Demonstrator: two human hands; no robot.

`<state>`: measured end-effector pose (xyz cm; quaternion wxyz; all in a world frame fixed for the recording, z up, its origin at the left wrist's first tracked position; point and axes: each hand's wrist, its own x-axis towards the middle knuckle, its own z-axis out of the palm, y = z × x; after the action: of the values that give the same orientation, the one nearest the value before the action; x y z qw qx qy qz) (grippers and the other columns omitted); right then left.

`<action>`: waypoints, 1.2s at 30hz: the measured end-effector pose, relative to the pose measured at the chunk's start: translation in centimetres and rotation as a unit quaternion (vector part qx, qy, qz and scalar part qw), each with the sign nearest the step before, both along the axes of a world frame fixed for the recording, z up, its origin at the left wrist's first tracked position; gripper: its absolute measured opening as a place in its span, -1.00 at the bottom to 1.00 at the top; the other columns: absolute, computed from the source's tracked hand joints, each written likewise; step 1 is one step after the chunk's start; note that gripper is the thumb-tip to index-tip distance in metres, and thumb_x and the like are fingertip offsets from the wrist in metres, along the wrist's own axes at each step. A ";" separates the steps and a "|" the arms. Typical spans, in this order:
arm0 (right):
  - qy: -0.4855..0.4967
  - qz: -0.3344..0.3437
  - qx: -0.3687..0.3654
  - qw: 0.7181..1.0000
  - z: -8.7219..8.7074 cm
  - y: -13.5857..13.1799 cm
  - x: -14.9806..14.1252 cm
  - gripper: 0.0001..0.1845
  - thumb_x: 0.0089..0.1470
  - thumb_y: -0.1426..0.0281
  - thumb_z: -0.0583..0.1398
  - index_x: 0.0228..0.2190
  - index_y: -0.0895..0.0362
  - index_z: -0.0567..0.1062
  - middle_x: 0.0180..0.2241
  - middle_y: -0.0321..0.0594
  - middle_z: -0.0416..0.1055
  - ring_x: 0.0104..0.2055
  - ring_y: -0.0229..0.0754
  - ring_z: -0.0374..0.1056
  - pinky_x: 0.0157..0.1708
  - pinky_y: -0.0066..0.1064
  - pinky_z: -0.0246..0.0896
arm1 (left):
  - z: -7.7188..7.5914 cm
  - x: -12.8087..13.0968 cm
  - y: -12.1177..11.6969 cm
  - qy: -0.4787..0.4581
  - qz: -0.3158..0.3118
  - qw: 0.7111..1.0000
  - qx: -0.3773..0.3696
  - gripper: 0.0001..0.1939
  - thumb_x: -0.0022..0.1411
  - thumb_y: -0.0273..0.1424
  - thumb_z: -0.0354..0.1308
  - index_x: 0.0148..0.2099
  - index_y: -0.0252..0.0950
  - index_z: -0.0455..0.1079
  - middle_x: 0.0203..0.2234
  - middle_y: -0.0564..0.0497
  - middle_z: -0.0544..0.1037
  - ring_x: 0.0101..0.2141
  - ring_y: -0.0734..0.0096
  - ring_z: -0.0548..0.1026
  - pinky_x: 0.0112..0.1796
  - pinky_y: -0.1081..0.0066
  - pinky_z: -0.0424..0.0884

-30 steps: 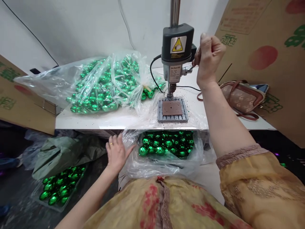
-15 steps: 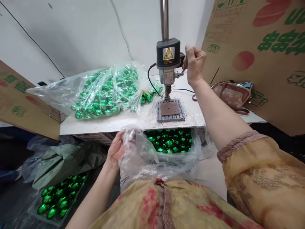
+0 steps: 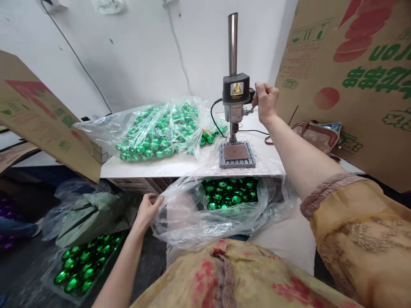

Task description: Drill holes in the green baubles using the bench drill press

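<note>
My right hand [image 3: 267, 102] is closed round the lever at the side of a small bench drill press [image 3: 236, 90]. Under its chuck, a brown plate [image 3: 236, 152] lies on the grey slotted base [image 3: 237, 164], with dark chips scattered about. Low in front of me, my left hand [image 3: 148, 211] pinches the left edge of a clear plastic bag [image 3: 205, 229]. The bag's mouth is spread wide over my lap. Inside it, shiny green faceted balls [image 3: 229, 194] show below the table edge.
A clear bag full of green balls [image 3: 157, 132] lies on the white table [image 3: 138, 169]. Cardboard flaps rise at left [image 3: 48, 115] and right [image 3: 353, 94]. A handbag [image 3: 316, 137] rests at the right. A bin of green balls [image 3: 85, 265] stands on the floor under green-grey sheeting [image 3: 90, 218].
My left hand has moved left and drawn the bag's edge outward, so its mouth is wider. My right hand stays on the lever. The camera view has shifted slightly.
</note>
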<state>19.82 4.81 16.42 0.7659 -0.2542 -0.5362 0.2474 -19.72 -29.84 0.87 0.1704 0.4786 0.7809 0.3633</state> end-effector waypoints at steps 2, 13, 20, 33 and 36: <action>-0.002 -0.002 -0.009 1.000 0.0 -0.6 0.1 -0.35 -0.01 -0.23 0.18 -0.67 0.03 0.18 -0.75 -0.43 0.04 -0.67 -0.38 -0.05 -0.66 -0.36 -0.14 | 0.4 2.3 -0.3 0.084 0.058 0.992 0.072 -0.57 0.21 -0.15 0.23 0.01 -0.31 0.32 -0.24 -0.13 0.55 -0.12 -0.02 0.49 -0.12 0.09 0.43; 0.006 0.015 -0.024 1.000 0.2 -2.3 0.0 -0.50 0.17 0.06 0.21 -0.62 0.12 0.29 -0.74 -0.45 0.10 -0.69 -0.44 0.00 -0.67 -0.50 -0.04 | 4.3 14.1 1.9 0.266 -0.345 0.882 0.180 -0.84 0.36 -0.40 0.10 -0.06 -0.20 0.48 -0.19 -0.07 0.59 -0.04 0.18 0.51 0.05 0.14 0.44; 0.006 0.012 -0.029 0.999 0.1 -2.4 -0.2 -0.56 0.23 0.08 0.17 -0.44 0.22 0.40 -0.61 -0.46 0.22 -0.62 -0.50 0.08 -0.59 -0.60 0.11 | 5.0 13.3 16.0 0.019 -0.361 0.928 0.091 -0.72 0.26 -0.57 -0.06 -0.09 -0.31 0.43 -0.22 -0.10 0.63 -0.14 0.29 0.59 -0.04 0.28 0.48; 0.015 -0.019 0.025 0.999 0.1 -3.7 -0.7 -0.39 0.09 -0.01 0.24 -0.69 0.09 0.13 -0.74 -0.47 0.02 -0.68 -0.43 -0.02 -0.64 -0.45 0.00 | 2.6 11.4 35.9 0.192 -0.243 0.951 -0.015 -0.51 0.15 -0.65 0.05 0.12 -0.29 0.41 0.07 -0.26 0.43 0.20 -0.02 0.29 0.20 0.06 0.25; 0.018 -0.015 0.034 0.999 0.2 -4.0 -0.8 -0.42 0.11 0.04 0.24 -0.70 0.09 0.15 -0.73 -0.44 0.03 -0.67 -0.41 0.00 -0.64 -0.42 0.00 | 1.8 10.8 37.2 0.183 -0.216 0.959 -0.016 -0.56 0.15 -0.64 0.07 0.09 -0.36 0.41 0.12 -0.34 0.37 0.27 -0.13 0.18 0.24 -0.01 0.15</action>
<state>19.07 0.86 16.64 0.7871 -0.2319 -0.5268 0.2220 -8.96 7.40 2.71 0.1066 0.6912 0.6828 0.2112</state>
